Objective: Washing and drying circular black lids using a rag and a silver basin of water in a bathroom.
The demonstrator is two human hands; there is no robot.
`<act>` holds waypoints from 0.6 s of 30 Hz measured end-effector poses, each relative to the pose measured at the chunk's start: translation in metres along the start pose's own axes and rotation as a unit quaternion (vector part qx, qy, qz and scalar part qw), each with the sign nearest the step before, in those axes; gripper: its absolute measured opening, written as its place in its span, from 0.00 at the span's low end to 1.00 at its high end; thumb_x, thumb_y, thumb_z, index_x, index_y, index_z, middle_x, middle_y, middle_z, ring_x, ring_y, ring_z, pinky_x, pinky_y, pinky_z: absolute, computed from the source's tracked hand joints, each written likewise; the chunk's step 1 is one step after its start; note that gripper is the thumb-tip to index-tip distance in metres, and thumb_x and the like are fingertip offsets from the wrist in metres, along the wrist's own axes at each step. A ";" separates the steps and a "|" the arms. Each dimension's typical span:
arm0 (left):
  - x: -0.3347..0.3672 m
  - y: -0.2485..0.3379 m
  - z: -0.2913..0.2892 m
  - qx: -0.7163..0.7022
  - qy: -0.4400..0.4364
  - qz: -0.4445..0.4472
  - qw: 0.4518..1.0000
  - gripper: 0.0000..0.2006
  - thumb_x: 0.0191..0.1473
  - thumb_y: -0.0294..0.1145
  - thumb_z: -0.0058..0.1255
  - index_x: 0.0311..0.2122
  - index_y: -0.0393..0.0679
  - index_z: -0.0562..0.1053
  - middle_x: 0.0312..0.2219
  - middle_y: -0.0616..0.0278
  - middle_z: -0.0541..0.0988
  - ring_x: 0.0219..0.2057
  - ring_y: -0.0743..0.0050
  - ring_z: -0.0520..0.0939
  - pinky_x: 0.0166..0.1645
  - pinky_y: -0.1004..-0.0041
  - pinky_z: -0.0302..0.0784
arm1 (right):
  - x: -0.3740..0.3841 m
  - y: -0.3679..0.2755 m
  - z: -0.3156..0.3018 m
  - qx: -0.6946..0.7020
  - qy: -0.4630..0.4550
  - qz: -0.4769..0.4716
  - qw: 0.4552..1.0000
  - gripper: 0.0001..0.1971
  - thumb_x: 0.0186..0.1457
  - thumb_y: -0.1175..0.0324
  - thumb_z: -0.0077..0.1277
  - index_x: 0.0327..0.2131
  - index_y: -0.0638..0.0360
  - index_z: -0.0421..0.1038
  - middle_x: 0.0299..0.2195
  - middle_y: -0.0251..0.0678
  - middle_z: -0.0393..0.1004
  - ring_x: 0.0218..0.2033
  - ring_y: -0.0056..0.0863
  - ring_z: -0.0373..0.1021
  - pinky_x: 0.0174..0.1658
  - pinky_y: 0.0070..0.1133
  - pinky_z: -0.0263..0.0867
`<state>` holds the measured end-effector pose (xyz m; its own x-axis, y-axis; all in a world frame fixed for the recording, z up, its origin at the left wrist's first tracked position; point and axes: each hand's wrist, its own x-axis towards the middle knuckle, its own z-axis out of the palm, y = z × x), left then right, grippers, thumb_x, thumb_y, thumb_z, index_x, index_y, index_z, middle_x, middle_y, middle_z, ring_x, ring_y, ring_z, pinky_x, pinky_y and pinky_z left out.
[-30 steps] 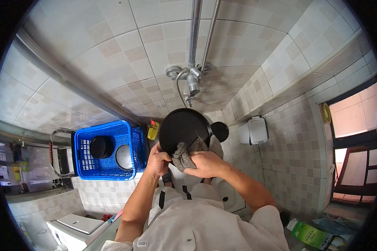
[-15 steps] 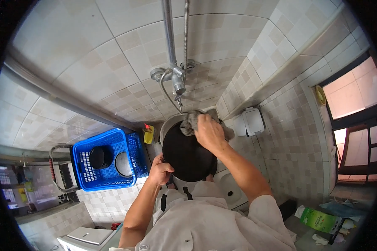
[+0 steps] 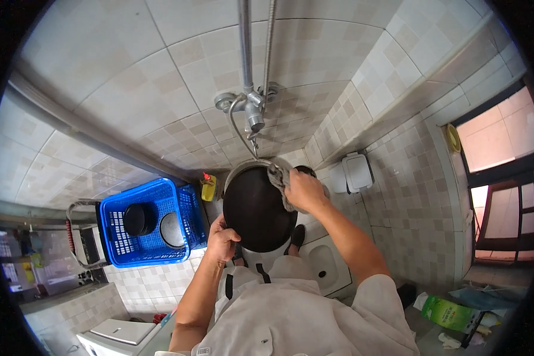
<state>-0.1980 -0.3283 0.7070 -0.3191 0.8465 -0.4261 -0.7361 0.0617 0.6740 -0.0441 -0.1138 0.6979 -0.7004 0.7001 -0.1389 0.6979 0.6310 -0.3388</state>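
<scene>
Head view: a green packet (image 3: 448, 311) at lower right bears pale printing. The left hand (image 3: 222, 243) clamps the near-left rim of a round black pan (image 3: 258, 210) before the body; the right hand (image 3: 306, 191) clutches a grey cloth (image 3: 278, 180) against its upper-right edge. Left of the pan stand a yellow bottle (image 3: 208, 190) and a blue basket (image 3: 151, 258) holding round pieces.

The round pan (image 3: 258, 209) is coloured plain black, the cloth (image 3: 279, 183) grey, the basket (image 3: 148, 260) latticed blue; the wall tiles (image 3: 187, 132) are checked beige and white.
</scene>
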 end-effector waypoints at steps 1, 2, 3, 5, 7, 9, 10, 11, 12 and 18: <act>-0.001 0.001 -0.005 -0.007 0.010 0.016 1.000 0.37 0.22 0.12 0.39 0.49 0.36 0.70 0.44 0.57 0.77 0.45 0.65 0.77 0.51 0.75 0.69 | -0.005 -0.002 0.000 0.004 -0.083 0.042 0.996 0.13 0.47 0.70 0.49 0.38 0.64 0.65 0.35 0.48 0.74 0.34 0.45 0.72 0.40 0.37 0.69; 0.000 0.000 -0.008 -0.012 0.013 0.018 1.000 0.37 0.22 0.12 0.39 0.49 0.36 0.70 0.44 0.57 0.77 0.45 0.65 0.77 0.51 0.75 0.69 | -0.013 -0.006 0.003 0.000 -0.086 0.038 0.996 0.13 0.47 0.70 0.49 0.38 0.64 0.65 0.35 0.48 0.74 0.34 0.45 0.72 0.40 0.37 0.69; 0.002 0.000 -0.011 -0.016 0.024 0.023 0.999 0.37 0.22 0.12 0.39 0.49 0.36 0.70 0.44 0.57 0.77 0.45 0.65 0.77 0.51 0.75 0.69 | -0.021 -0.010 0.007 -0.011 -0.058 0.020 0.998 0.14 0.47 0.69 0.50 0.37 0.66 0.64 0.34 0.49 0.73 0.35 0.46 0.72 0.39 0.37 0.70; 0.004 0.001 -0.010 -0.019 0.043 0.030 0.998 0.36 0.23 0.12 0.39 0.48 0.35 0.71 0.43 0.57 0.77 0.43 0.65 0.78 0.49 0.75 0.69 | -0.034 -0.019 0.013 -0.062 -0.027 -0.032 0.997 0.16 0.46 0.71 0.50 0.37 0.71 0.62 0.34 0.53 0.70 0.36 0.47 0.72 0.37 0.36 0.71; 0.005 0.000 -0.008 -0.024 0.047 0.037 0.998 0.35 0.24 0.11 0.39 0.48 0.35 0.71 0.43 0.57 0.77 0.43 0.65 0.78 0.48 0.76 0.69 | -0.042 -0.036 0.015 -0.051 -0.021 -0.066 0.996 0.16 0.45 0.72 0.50 0.38 0.72 0.62 0.35 0.54 0.69 0.35 0.46 0.72 0.36 0.35 0.71; 0.006 -0.002 -0.007 -0.025 0.044 0.038 0.998 0.34 0.24 0.11 0.40 0.48 0.34 0.70 0.42 0.57 0.78 0.42 0.66 0.78 0.47 0.76 0.70 | -0.045 -0.047 0.023 -0.022 0.008 -0.098 0.995 0.19 0.47 0.73 0.50 0.42 0.74 0.60 0.37 0.54 0.65 0.35 0.47 0.72 0.36 0.35 0.71; 0.005 -0.003 -0.007 -0.017 0.034 0.037 0.999 0.34 0.25 0.11 0.40 0.48 0.34 0.70 0.42 0.58 0.78 0.41 0.66 0.78 0.46 0.77 0.70 | -0.041 -0.050 0.023 -0.022 0.009 -0.097 0.995 0.19 0.47 0.73 0.50 0.42 0.74 0.60 0.37 0.54 0.65 0.35 0.47 0.72 0.36 0.35 0.71; 0.005 -0.004 -0.007 -0.010 0.026 0.036 0.999 0.34 0.25 0.11 0.40 0.48 0.34 0.70 0.41 0.58 0.78 0.41 0.67 0.78 0.45 0.77 0.70 | -0.035 -0.055 0.017 0.021 0.017 -0.085 0.996 0.20 0.48 0.72 0.50 0.43 0.74 0.60 0.37 0.54 0.65 0.35 0.49 0.71 0.36 0.35 0.71; 0.005 -0.005 -0.007 -0.010 0.025 0.036 0.999 0.34 0.25 0.11 0.40 0.48 0.34 0.70 0.41 0.58 0.78 0.41 0.67 0.78 0.45 0.77 0.70 | -0.028 -0.058 0.012 0.065 0.026 -0.072 0.995 0.20 0.50 0.71 0.50 0.44 0.74 0.60 0.38 0.54 0.65 0.35 0.51 0.70 0.36 0.35 0.71; 0.006 -0.003 -0.006 0.038 -0.006 0.034 0.999 0.34 0.25 0.11 0.41 0.48 0.35 0.70 0.38 0.61 0.78 0.37 0.70 0.78 0.40 0.78 0.71 | -0.021 -0.090 -0.004 0.144 0.010 -0.213 0.966 0.21 0.49 0.71 0.52 0.47 0.67 0.60 0.40 0.47 0.64 0.38 0.49 0.69 0.37 0.35 0.69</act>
<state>-0.2013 -0.3264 0.6982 -0.3592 0.8563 -0.3711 -0.6652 0.0440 0.7454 -0.0919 -0.1842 0.7352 -0.9101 0.4050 0.0882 0.2735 0.7468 -0.6062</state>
